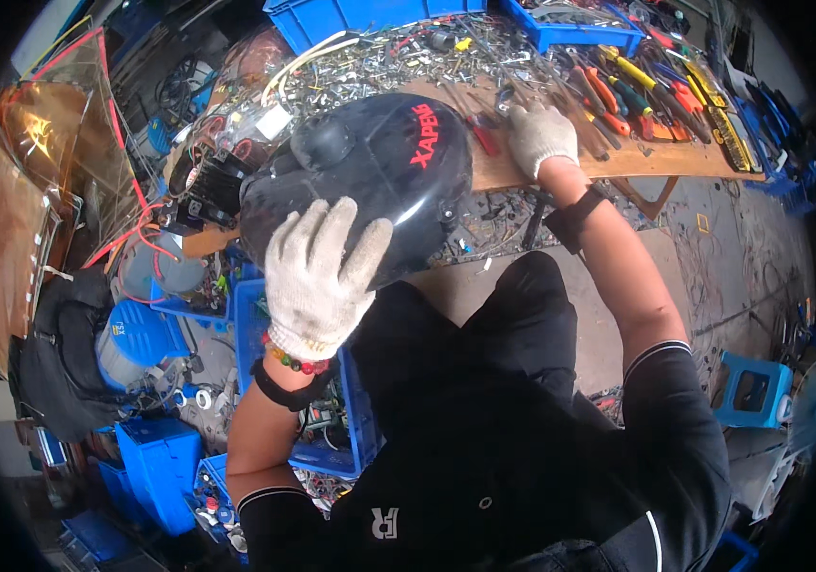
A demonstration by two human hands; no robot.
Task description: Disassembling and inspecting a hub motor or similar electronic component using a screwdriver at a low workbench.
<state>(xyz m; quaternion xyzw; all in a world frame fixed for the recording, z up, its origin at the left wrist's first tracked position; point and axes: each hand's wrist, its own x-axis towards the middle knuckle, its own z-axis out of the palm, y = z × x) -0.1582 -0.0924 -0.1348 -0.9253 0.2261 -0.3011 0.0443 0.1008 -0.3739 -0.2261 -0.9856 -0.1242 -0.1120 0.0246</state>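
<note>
A large, rounded, glossy black shell (379,181) with red lettering rests on the near edge of the bench, a round bulge on its upper left. My left hand (317,276), in a white knit glove, lies on its near side with fingers spread. Beyond the shell's right side, my right hand (541,141), gloved alike, is down on the wooden bench top among hand tools. Its fingers are curled at the far side, and what they close on is too small to make out. A red-handled tool (484,138) lies between that hand and the shell.
Pliers and screwdrivers (632,95) crowd the bench's right side. Loose screws and small metal parts (379,71) cover its back, near a blue bin (370,14). Below left stands a blue crate (362,419); a blue stool (751,391) is at right.
</note>
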